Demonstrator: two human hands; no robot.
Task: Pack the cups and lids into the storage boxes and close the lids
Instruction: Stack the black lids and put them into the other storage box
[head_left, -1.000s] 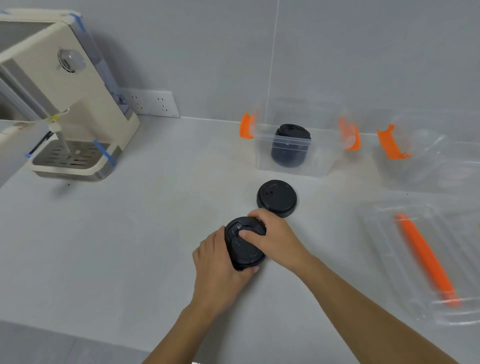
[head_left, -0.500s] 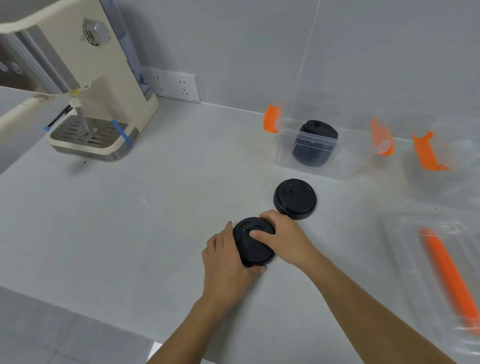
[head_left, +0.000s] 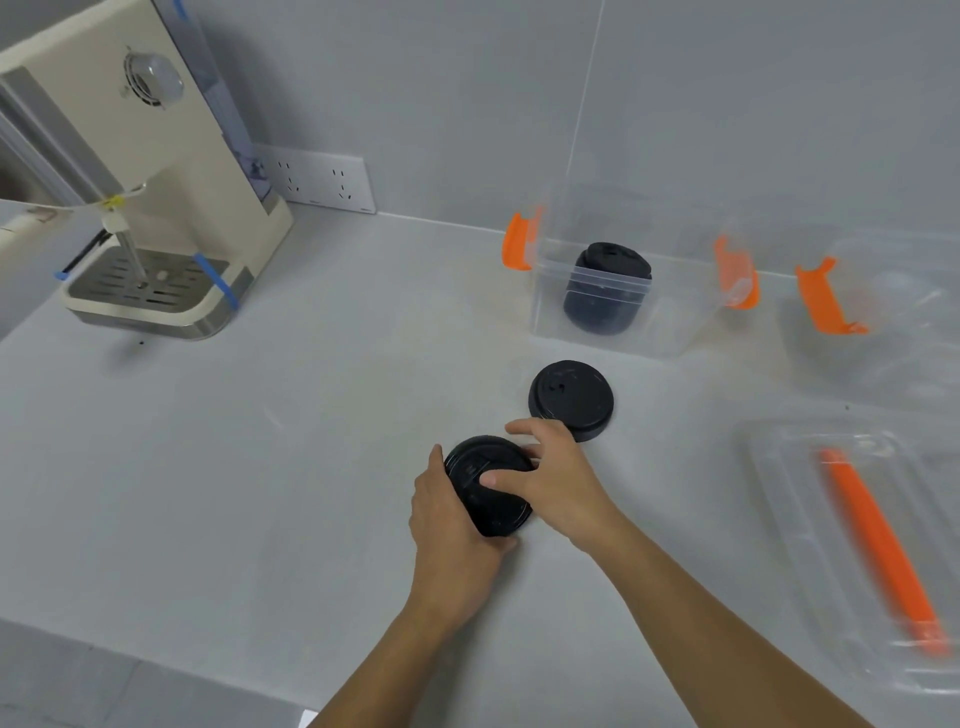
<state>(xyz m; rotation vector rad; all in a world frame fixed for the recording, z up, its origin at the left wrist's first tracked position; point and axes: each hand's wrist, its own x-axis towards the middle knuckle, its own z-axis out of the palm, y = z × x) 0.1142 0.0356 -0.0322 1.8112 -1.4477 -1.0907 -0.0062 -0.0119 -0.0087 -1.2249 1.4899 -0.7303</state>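
You are early in the job. One black cup with its lid (head_left: 607, 288) already stands inside the clear storage box (head_left: 675, 332) at the back of the table (head_left: 311, 415), its orange latches swung out and no cover on it. A second clear box (head_left: 883, 338) sits to its right, blurred; you cannot tell from here whether anything is in it. A clear box cover with an orange strip (head_left: 857, 540) lies flat on the table near your right forearm, so no box is closed yet.

Your left hand (head_left: 449, 525) wraps around a black lidded cup (head_left: 488, 488) from its left side, fingers closed on it. Your right hand (head_left: 556, 478) rests on the top of that cup, thumb on the lid and fingers curled over the far rim; its grip is loose, pressing rather than clamping, as far as the view shows. Whether the cup is lifted or resting on the table is not clear.

A loose black lid (head_left: 571, 399) lies flat on the table, just beyond your right fingers.

Left to do: this cup goes into a box, the loose lid follows, then the covers go on and the latches snap down.
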